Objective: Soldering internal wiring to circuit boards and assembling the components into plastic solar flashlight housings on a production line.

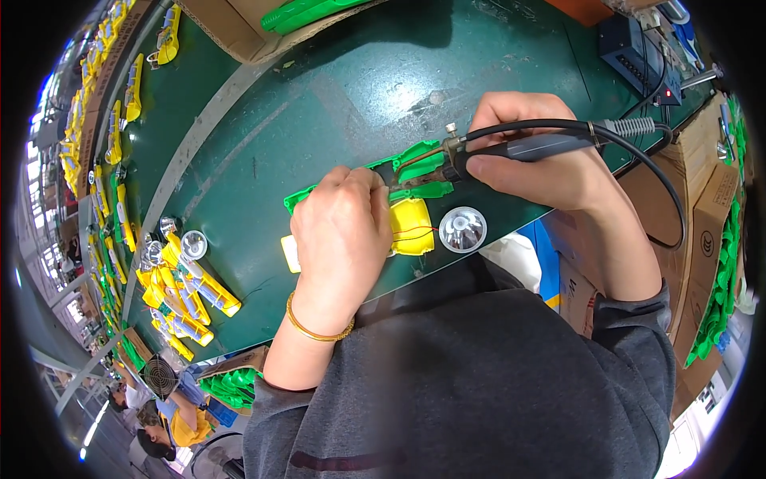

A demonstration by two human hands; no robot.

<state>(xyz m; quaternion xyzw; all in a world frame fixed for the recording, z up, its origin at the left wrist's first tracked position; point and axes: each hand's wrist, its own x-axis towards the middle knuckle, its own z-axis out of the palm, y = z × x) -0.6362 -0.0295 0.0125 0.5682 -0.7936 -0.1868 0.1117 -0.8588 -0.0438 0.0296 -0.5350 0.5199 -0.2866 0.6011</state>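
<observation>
Left hand [343,239] pressed on yellow-green housing [411,226], just inside near counter [335,104] edge | right hand [538,152] clamped on soldering iron [519,146], tip apparently touching housing | reflector [463,229] at 3 o'clock, by edge | open room toward 12 o'clock

Glossy green and yellow plastic is seen in the torch shell [415,172]; at five o'clock of it, a mirror-bright reflector [463,229]. The green bench [343,88] is matt, scuffed.
</observation>
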